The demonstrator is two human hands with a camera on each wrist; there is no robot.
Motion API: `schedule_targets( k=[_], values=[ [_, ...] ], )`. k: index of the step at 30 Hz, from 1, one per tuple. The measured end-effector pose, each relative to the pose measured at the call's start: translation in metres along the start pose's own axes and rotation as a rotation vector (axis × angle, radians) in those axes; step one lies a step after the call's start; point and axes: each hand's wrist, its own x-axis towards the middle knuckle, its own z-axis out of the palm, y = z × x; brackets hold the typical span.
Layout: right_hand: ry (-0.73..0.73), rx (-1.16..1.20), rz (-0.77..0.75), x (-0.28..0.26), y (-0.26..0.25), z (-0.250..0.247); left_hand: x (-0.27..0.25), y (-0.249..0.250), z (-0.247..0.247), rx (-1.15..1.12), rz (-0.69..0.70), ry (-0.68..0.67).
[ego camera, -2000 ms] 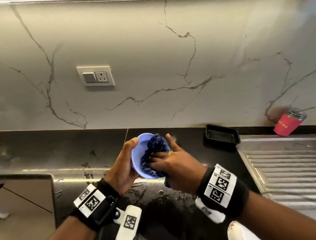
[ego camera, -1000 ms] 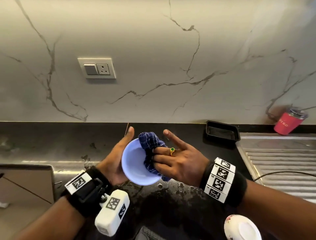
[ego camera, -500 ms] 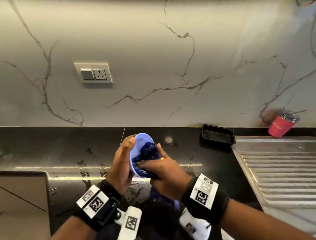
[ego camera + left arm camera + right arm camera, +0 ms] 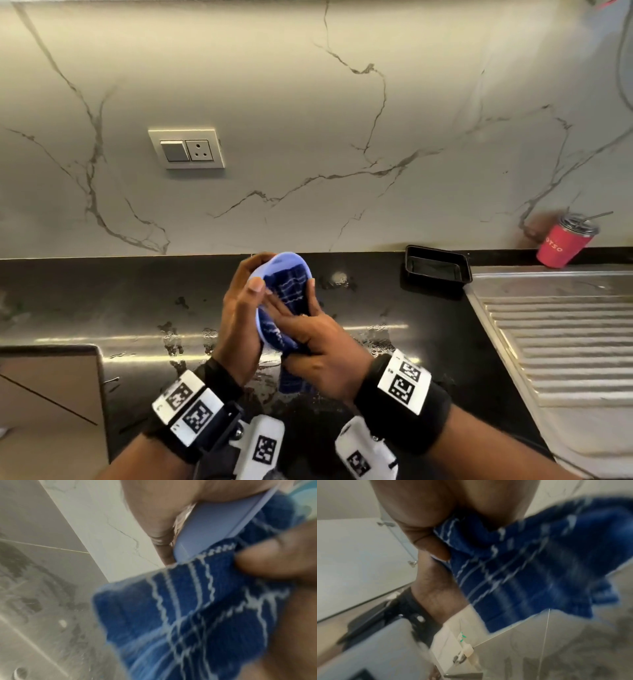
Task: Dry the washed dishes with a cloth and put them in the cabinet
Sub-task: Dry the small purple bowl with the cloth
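Note:
A light blue bowl [image 4: 286,262] is held on its side above the black counter, its mouth turned right. My left hand [image 4: 239,318] grips it from the left, thumb on the rim. A dark blue checked cloth [image 4: 291,287] fills the bowl's inside and hangs below it. My right hand [image 4: 318,346] presses the cloth into the bowl and holds its lower part. In the left wrist view the bowl [image 4: 214,526] and cloth [image 4: 188,608] show close up and blurred. The cloth [image 4: 530,563] is bunched under my palm in the right wrist view.
The black counter [image 4: 102,301] is wet beneath the hands. A black tray [image 4: 436,267] sits at the back, a red tumbler [image 4: 565,245] against the marble wall. A steel ribbed drainboard [image 4: 561,335] lies on the right. A wall socket [image 4: 186,149] is upper left.
The bowl has been turned from facing me to lying on its side. The right hand has gone from wiping the rim with spread fingers to pushing the cloth deep inside.

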Motion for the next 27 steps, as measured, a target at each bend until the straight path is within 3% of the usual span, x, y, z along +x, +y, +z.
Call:
schedule_targets(
  k=[4,6,8,11,14,17,19,24,27],
  values=[
    [-0.18,-0.601,-0.248,-0.006,0.017,-0.034,0.0,0.003,-0.008,0.065,-0.08,0.0],
    [-0.242,-0.915,-0.278,-0.002,0.018,-0.05,-0.003,-0.001,-0.007,0.059,-0.163,-0.059],
    [-0.23,-1.032,-0.256,0.003,0.017,-0.057,-0.001,-0.003,-0.005,0.043,-0.172,-0.083],
    [-0.172,-0.959,-0.211,0.006,0.016,-0.046,0.008,0.0,-0.007,0.028,-0.116,-0.023],
    [-0.073,-0.54,-0.149,0.002,0.017,-0.029,0.011,-0.001,-0.006,0.046,-0.04,0.08],
    [-0.07,0.368,0.173,-0.003,0.002,-0.021,0.007,-0.002,0.001,0.126,0.078,0.092],
    [0.004,0.805,0.28,-0.007,-0.006,-0.015,0.004,-0.001,0.002,0.186,0.155,0.035],
    [0.224,1.359,0.438,-0.01,-0.013,-0.017,-0.005,-0.014,-0.013,0.332,0.181,-0.129],
    [0.214,1.577,0.523,-0.013,-0.014,-0.023,-0.011,-0.02,-0.016,0.386,0.179,-0.145]
  ],
)
